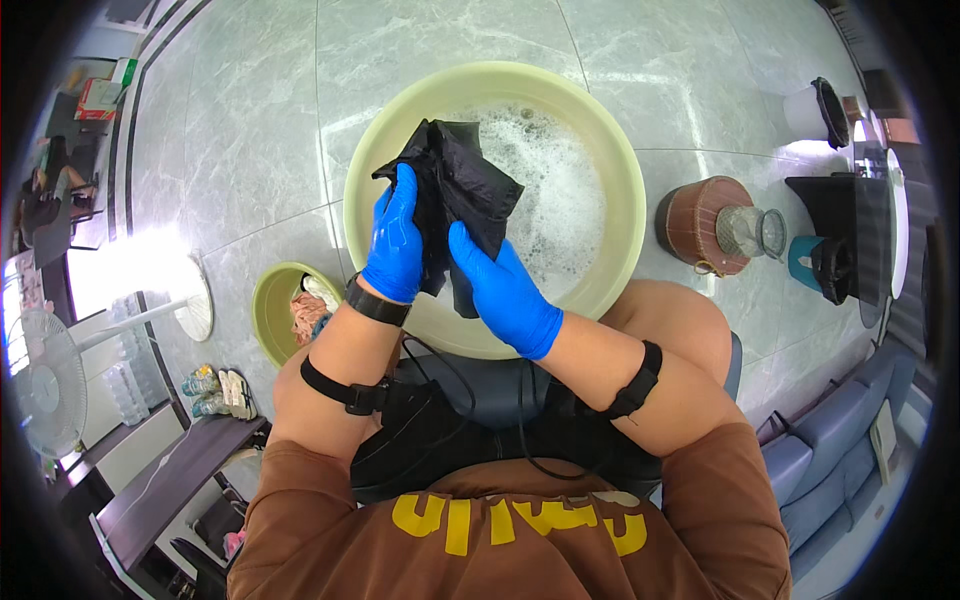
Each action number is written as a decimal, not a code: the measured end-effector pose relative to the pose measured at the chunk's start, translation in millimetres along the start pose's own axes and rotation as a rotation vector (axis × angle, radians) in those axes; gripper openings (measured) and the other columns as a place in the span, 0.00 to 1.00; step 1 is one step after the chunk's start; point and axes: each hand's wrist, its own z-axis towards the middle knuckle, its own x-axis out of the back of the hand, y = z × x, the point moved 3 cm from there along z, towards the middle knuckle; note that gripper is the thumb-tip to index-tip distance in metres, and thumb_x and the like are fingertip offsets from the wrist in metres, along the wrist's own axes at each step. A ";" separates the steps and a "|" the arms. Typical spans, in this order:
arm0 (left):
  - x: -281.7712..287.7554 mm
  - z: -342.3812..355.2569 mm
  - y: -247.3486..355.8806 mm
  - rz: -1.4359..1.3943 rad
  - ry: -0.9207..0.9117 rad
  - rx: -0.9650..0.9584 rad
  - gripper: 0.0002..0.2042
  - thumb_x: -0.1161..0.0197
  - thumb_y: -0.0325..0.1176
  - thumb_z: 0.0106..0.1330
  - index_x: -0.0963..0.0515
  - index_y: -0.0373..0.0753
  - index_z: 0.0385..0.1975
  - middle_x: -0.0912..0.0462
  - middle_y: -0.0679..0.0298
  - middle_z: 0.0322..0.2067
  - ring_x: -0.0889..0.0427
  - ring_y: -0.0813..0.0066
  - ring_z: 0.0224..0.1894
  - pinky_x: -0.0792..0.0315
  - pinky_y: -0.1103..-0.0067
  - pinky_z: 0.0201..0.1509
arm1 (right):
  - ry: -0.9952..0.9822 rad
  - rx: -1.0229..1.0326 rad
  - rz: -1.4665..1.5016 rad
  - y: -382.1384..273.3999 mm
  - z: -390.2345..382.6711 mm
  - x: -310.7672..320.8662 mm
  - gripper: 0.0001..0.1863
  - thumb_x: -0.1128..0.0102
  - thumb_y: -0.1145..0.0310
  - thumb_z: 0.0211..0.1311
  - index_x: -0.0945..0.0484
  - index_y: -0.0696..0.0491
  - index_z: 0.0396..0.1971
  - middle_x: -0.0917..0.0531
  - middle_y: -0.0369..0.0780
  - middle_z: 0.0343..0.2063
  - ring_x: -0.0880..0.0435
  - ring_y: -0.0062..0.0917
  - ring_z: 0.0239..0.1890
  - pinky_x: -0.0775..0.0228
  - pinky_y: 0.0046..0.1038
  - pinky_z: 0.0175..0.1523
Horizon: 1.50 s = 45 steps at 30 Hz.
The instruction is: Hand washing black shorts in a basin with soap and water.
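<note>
Above the left side of a large pale green basin [625, 235], I hold up a bunched black cloth [465, 190] that looks thin and slightly shiny. My left hand [396, 245], in a blue glove, is closed on the cloth's left side. Also gloved in blue, my right hand [505, 295] grips its lower right side, with the thumb against the fabric. White suds [550, 190] float on the water in the basin. The cloth's folds hide some of my fingertips. Whether its lower end touches the water I cannot tell.
A smaller green basin [262, 310] with clothes [308, 315] stands left of the large one. To the right are a reddish-brown round stool [700, 220] with a clear jar [745, 232] and a white bin [805, 108]. A white fan [55, 380], a dark bench [165, 490] and a blue-grey sofa [840, 450] flank me.
</note>
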 end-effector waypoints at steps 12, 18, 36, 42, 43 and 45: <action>-3.0 1.5 1.8 -0.025 0.051 0.048 0.27 0.55 0.48 0.80 0.35 0.33 0.68 0.24 0.55 0.59 0.23 0.65 0.58 0.30 0.69 0.66 | -0.032 0.055 -0.093 -6.0 -3.6 -2.5 0.26 0.54 0.63 0.79 0.38 0.58 0.71 0.28 0.40 0.64 0.30 0.26 0.66 0.39 0.32 0.70; -37.4 -42.8 -7.9 0.154 0.072 -0.103 0.25 0.54 0.42 0.81 0.37 0.31 0.68 0.27 0.54 0.63 0.25 0.64 0.63 0.31 0.70 0.68 | 0.054 -0.163 0.297 -1.6 35.4 28.2 0.24 0.53 0.57 0.79 0.30 0.58 0.63 0.20 0.43 0.55 0.19 0.29 0.53 0.25 0.34 0.60; -40.5 -46.3 0.1 0.060 -0.038 -0.014 0.26 0.53 0.42 0.81 0.41 0.31 0.71 0.30 0.55 0.65 0.28 0.64 0.65 0.34 0.70 0.70 | 0.041 -0.299 0.592 -25.9 50.1 40.0 0.27 0.55 0.53 0.78 0.32 0.55 0.66 0.22 0.45 0.59 0.21 0.36 0.59 0.29 0.40 0.65; -1.7 -26.0 79.3 -0.353 -0.132 0.205 0.31 0.56 0.54 0.77 0.34 0.33 0.68 0.26 0.48 0.63 0.25 0.51 0.64 0.32 0.58 0.70 | -0.058 -0.258 0.583 -66.0 55.8 70.3 0.26 0.58 0.54 0.78 0.33 0.55 0.66 0.23 0.45 0.60 0.22 0.37 0.60 0.28 0.41 0.66; 4.2 -26.4 85.8 -0.352 -0.187 0.154 0.31 0.56 0.53 0.77 0.34 0.33 0.67 0.26 0.48 0.63 0.25 0.50 0.64 0.33 0.57 0.70 | -0.093 -0.246 0.565 -73.0 55.3 68.9 0.26 0.57 0.54 0.78 0.33 0.55 0.66 0.23 0.45 0.60 0.22 0.37 0.60 0.27 0.41 0.65; 4.6 -33.6 90.4 -0.329 -0.182 0.128 0.30 0.55 0.52 0.76 0.33 0.33 0.67 0.26 0.48 0.63 0.24 0.51 0.63 0.32 0.58 0.69 | -0.137 -0.243 0.565 -77.3 55.7 67.2 0.26 0.56 0.55 0.77 0.31 0.56 0.65 0.22 0.46 0.58 0.20 0.37 0.58 0.23 0.40 0.60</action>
